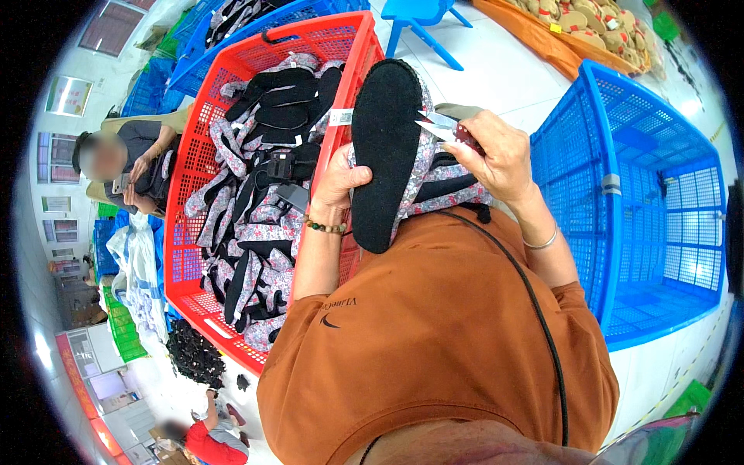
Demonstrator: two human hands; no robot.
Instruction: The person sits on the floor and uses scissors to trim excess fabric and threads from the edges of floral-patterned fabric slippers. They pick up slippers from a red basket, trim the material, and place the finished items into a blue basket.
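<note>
My left hand (341, 182) grips a slipper (384, 147) by its side, with the thumb on the black sole that faces up. Grey floral fabric shows along the slipper's edge. In my right hand (496, 151) is a pair of scissors (438, 128), its two blades parted and pointing left at the slipper's right edge. Whether the blades touch the fabric I cannot tell. More floral fabric with black lining (446, 186) lies below the scissors, against my front. A white tag (341, 117) sits by the slipper's left edge.
A red crate (182, 267) full of floral and black slippers stands at my left, a small black device (291, 164) among them. To the right is a blue crate (601, 209). A blue stool (418, 23) is ahead. One person sits beyond the red crate; another is at lower left.
</note>
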